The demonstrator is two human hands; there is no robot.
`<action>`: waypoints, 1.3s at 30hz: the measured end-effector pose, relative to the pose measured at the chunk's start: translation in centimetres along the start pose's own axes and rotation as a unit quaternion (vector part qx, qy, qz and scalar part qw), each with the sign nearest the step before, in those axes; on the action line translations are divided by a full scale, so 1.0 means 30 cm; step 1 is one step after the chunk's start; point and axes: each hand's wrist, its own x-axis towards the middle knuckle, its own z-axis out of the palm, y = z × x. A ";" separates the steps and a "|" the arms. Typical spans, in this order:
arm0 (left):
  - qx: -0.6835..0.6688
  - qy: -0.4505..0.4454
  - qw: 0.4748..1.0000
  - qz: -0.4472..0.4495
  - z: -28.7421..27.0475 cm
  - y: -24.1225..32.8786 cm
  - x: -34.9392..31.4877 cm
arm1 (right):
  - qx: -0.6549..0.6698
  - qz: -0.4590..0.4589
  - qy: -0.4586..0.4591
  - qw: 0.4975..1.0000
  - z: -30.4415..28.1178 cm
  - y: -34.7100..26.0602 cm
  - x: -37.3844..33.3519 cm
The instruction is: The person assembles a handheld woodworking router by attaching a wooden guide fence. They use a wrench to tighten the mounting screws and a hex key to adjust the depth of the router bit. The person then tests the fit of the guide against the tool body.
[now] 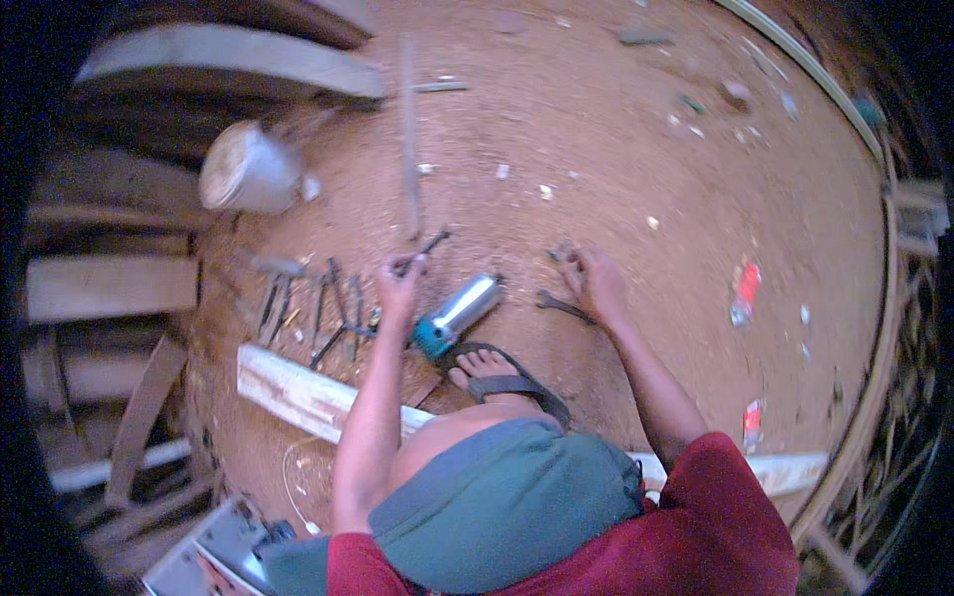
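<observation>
Our knee point(497, 497) sits lowest; beyond it our left hand point(400, 283) grips a thin dark tool point(429, 243) above the silver-and-teal power tool point(459, 313) on the dirt floor point(616, 149), while our right hand point(594, 283) pinches a small metal piece point(559, 253) beside a wrench point(561, 306).

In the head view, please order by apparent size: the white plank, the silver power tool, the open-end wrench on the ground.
1. white plank, clearly largest.
2. silver power tool with teal end.
3. open-end wrench, smallest; it lies beside the right hand.
</observation>
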 end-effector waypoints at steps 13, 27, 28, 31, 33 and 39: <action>0.652 -0.015 0.741 0.163 -1.021 0.346 -0.555 | 0.161 -0.138 -0.131 0.968 0.169 0.028 0.212; 0.278 0.534 0.793 -0.087 -1.098 -0.462 -1.733 | 0.044 -0.490 -0.359 0.793 0.123 -1.322 0.196; 0.274 0.527 0.793 -0.139 -1.103 -0.529 -1.825 | 0.014 -0.548 -0.347 0.761 0.139 -1.415 0.116; 0.310 0.653 0.660 -0.205 -1.118 -0.517 -2.037 | -0.095 -0.783 -0.245 0.564 0.209 -1.559 -0.028; 0.394 0.708 0.550 -0.200 -1.124 -0.469 -2.222 | -0.219 -0.776 -0.241 0.539 0.245 -1.583 -0.160; 0.502 0.688 0.344 -0.396 -1.102 -0.434 -2.671 | -0.261 -0.769 -0.347 0.469 0.390 -1.350 -0.328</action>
